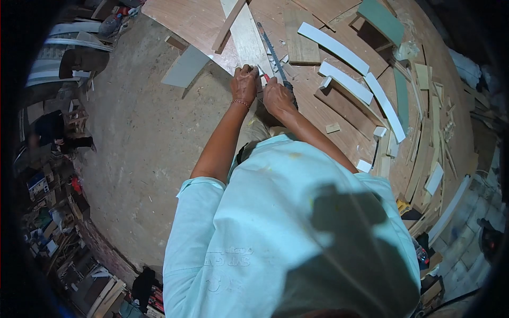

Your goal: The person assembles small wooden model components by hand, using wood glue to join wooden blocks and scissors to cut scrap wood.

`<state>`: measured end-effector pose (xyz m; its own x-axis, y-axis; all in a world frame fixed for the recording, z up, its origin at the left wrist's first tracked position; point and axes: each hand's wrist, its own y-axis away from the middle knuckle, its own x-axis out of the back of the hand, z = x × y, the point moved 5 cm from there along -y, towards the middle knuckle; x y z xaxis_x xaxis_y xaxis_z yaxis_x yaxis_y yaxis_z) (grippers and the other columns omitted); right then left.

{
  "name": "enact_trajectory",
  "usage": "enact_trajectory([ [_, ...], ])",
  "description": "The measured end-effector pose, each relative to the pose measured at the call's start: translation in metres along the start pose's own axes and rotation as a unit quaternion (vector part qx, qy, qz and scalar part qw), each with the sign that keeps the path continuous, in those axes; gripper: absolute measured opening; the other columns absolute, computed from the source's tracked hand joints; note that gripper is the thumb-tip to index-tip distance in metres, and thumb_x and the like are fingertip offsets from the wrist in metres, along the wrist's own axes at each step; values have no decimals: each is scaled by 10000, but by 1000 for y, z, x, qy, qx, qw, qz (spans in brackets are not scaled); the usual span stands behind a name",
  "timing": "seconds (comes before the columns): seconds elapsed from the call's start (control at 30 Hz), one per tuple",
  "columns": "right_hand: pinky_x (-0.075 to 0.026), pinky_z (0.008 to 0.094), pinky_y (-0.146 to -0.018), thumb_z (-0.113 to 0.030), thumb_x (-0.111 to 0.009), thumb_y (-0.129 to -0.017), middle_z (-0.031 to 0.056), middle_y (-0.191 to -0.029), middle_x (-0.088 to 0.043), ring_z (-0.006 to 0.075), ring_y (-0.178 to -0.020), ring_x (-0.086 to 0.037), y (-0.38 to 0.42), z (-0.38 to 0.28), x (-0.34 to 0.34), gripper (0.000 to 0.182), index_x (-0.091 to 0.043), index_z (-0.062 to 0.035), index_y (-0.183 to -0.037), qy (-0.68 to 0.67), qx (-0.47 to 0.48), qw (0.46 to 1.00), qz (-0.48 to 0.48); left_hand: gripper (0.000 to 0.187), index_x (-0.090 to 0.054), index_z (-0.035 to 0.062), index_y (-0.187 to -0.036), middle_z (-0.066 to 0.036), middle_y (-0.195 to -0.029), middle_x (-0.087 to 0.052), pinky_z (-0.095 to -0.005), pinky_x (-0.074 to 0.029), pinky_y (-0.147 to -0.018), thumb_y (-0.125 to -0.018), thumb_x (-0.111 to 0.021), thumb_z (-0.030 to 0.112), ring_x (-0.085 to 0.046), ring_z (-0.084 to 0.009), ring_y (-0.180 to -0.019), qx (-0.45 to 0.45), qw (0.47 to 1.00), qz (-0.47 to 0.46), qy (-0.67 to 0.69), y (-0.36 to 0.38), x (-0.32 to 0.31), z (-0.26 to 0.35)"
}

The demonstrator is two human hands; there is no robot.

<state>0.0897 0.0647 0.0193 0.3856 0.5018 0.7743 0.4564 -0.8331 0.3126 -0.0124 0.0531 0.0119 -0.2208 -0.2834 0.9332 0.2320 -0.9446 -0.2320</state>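
My left hand (245,85) is closed over the near end of a long pale board (246,37) that lies on the wooden worktop. In my right hand (279,98), just to the right, is a small red-handled tool (266,78) with a light, thin tip pointing toward my left hand. I cannot make out what kind of tool it is. Beside the board lies a handsaw (269,45), its toothed blade pointing away and its dark handle near my right hand. A narrow brown wood strip (229,26) rests across the board.
Curved white pieces (333,47) and a green curved panel (382,21) lie on the worktop (339,108) at right. Wood strips (424,143) crowd its right side. A pale panel (185,66) stands by the left edge. Another person (53,132) is at far left.
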Motion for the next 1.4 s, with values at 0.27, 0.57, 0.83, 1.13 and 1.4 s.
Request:
enact_trajectory([
  [0.27,-451,420,-679,-120,-344,-802,278,-836,-548,372,-792,-561,-13,-8,6,228,-431,64,-903,24,-43,997,-52,184,-592,103,-835,-43,-835,-571,-317,-447,-613,-657,-546,108,-520,-233,-758,0,999,19,30,1,2,-2],
  [0.57,-451,432,-661,-139,-356,-806,277,-796,-554,380,-764,-563,-8,-6,12,240,-426,72,-899,17,9,999,-34,139,-554,83,-801,-52,-862,-542,-328,-453,-610,-668,-516,79,-512,-244,-772,11,1000,-17,-9,-2,2,5],
  [0.83,-447,433,-673,-200,-393,-812,276,-800,-554,385,-768,-560,-8,2,-1,289,-426,73,-898,17,-32,999,-31,147,-559,82,-819,-57,-859,-542,-331,-452,-618,-692,-486,76,-508,-243,-800,-1,1000,8,16,0,1,2],
  [1.13,-441,440,-681,-206,-427,-803,276,-794,-552,389,-772,-555,-10,0,3,296,-420,75,-896,10,-41,998,-42,163,-564,95,-820,-35,-844,-547,-329,-452,-611,-664,-515,88,-508,-236,-770,11,1000,5,12,0,2,0],
  [1.4,-447,449,-620,-233,-445,-806,270,-729,-555,396,-695,-560,-2,12,-11,288,-400,46,-858,8,0,1000,-5,229,-590,130,-881,-26,-890,-571,-303,-450,-640,-676,-510,66,-525,-221,-791,-2,1000,6,5,1,-1,-2],
])
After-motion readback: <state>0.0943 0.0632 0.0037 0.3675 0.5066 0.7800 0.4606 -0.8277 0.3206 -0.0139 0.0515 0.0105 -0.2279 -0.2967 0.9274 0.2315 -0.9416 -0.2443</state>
